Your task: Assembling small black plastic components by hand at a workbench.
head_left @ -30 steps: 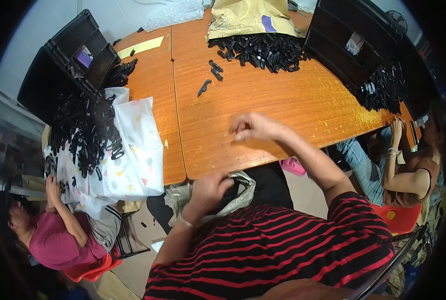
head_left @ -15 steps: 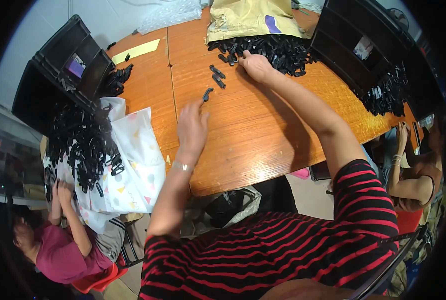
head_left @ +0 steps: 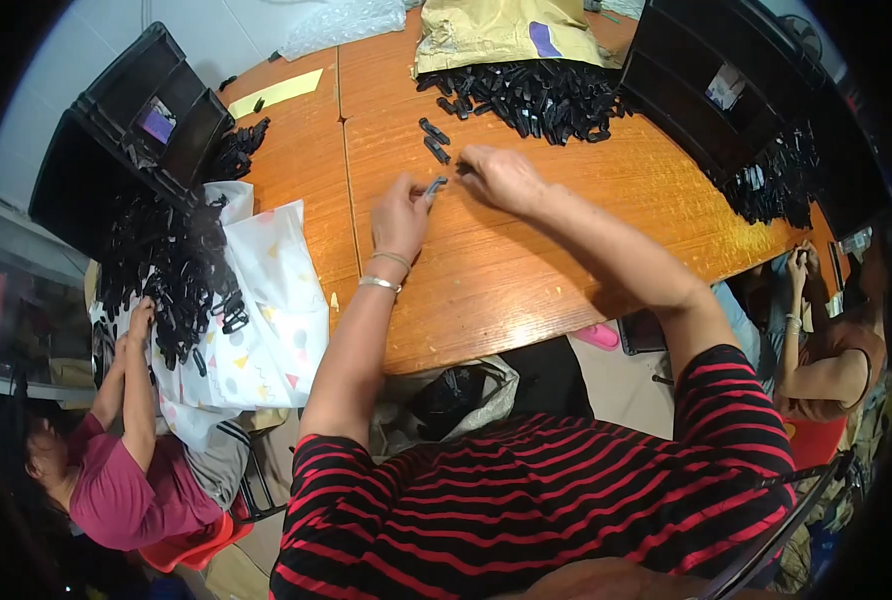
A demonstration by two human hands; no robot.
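Between the thumb and fingers of my left hand (head_left: 399, 218) is a small elongated black plastic piece (head_left: 435, 185), tilted upward. My right hand (head_left: 506, 180) has come close beside it, its fingers pinched on another dark piece (head_left: 463, 168) that is mostly hidden. Just beyond both hands, two loose black plastic pieces (head_left: 435, 149) lie on the wooden table. Farther off, a heap of the same black pieces (head_left: 551, 103) spills from the mouth of a yellowish paper sack (head_left: 506, 35).
Black plastic crates (head_left: 681, 95) stand tipped at both sides, with more black pieces spilling out. On the left, a co-worker's hands (head_left: 138, 325) work at a pile on a patterned white sheet (head_left: 276, 290). Another person (head_left: 831, 350) sits at the right. A yellow paper strip (head_left: 276, 93) lies far left.
My right hand has drawn back from the heap toward my left hand with a dark piece. My left hand has picked up the piece that lay before it and moved slightly right.
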